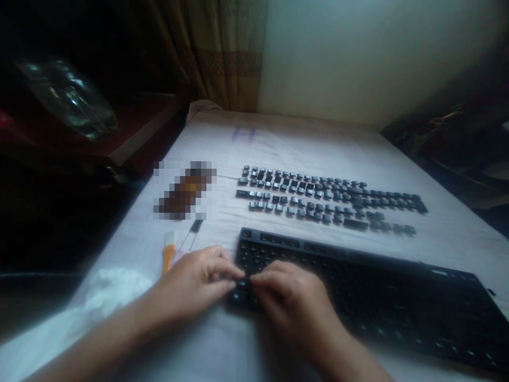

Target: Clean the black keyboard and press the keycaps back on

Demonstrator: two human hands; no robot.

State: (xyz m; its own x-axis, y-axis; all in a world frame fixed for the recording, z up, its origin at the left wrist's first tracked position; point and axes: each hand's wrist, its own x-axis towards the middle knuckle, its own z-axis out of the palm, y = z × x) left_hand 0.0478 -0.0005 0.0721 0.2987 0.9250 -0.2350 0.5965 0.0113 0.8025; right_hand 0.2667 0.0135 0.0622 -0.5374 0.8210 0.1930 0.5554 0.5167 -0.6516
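Note:
A black keyboard base (382, 297) with its keycaps removed lies across the near right of the white-covered surface (278, 143). My left hand (194, 281) and my right hand (290, 300) meet at the keyboard's near left corner. Both have their fingers curled and pinched together around a small black keycap (240, 285) there. Behind the keyboard, several loose black keycaps (330, 199) are laid out in rows.
A small brush with an orange handle (169, 249) and a thin wire keycap puller (193, 231) lie left of the keyboard. A white cloth (107, 292) sits at the near left. A blurred brown object (185, 191) lies farther back. Dark furniture stands at left and right, and a curtain (222, 53) hangs behind.

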